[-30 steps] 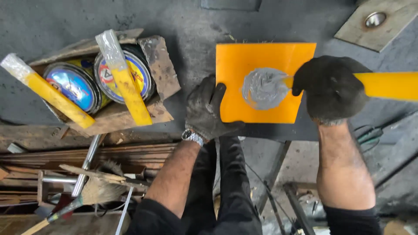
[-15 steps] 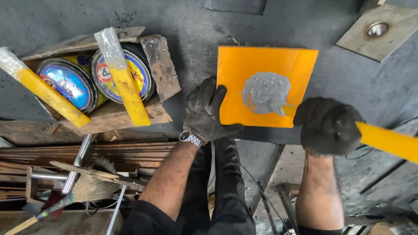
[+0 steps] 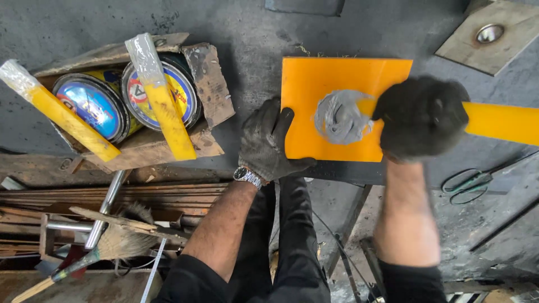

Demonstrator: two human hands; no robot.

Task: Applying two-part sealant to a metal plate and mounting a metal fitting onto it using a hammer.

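right hand point(image 3: 421, 118) back up onto putty point(image 3: 339, 118); fingers clenched on yellow spreader point(image 3: 499, 123) | left hand point(image 3: 269, 143) flat, pinning orange board point(image 3: 314, 84)

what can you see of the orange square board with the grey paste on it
The orange board is a flat, smooth, square sheet, plastic by its look, lying on the dark grey worktable with its near edge at the table's front edge. A swirled blob of grey paste sits right of its middle. The gloved left hand presses on its lower left corner. The gloved right hand covers its right edge and holds a long yellow spreader whose tip lies in the paste.
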